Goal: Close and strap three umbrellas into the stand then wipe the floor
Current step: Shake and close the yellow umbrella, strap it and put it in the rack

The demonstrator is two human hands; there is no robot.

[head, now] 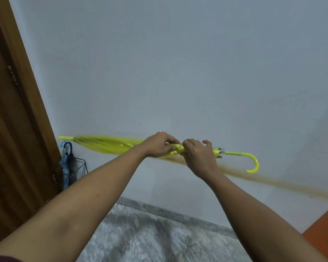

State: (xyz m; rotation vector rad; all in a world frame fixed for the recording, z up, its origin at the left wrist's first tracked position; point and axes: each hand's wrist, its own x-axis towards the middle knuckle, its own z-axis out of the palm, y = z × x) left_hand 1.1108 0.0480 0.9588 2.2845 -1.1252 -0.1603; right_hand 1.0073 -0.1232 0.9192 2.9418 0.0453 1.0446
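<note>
A closed yellow umbrella (pixel 106 145) lies level in the air in front of me, tip to the left, hooked handle (pixel 253 163) to the right. My left hand (pixel 157 146) and my right hand (pixel 199 157) grip the folded canopy side by side near its lower end, fingers pinching the fabric between them. At the left, against the wall, a black wire stand (pixel 82 166) holds a blue umbrella (pixel 64 167) and a dark umbrella (pixel 71 159), both closed with handles up.
A brown wooden door (pixel 11 129) fills the left side, next to the stand. A pale wall (pixel 178 72) is straight ahead. Grey marbled floor (pixel 150 239) lies below, with an orange surface (pixel 326 229) at the lower right.
</note>
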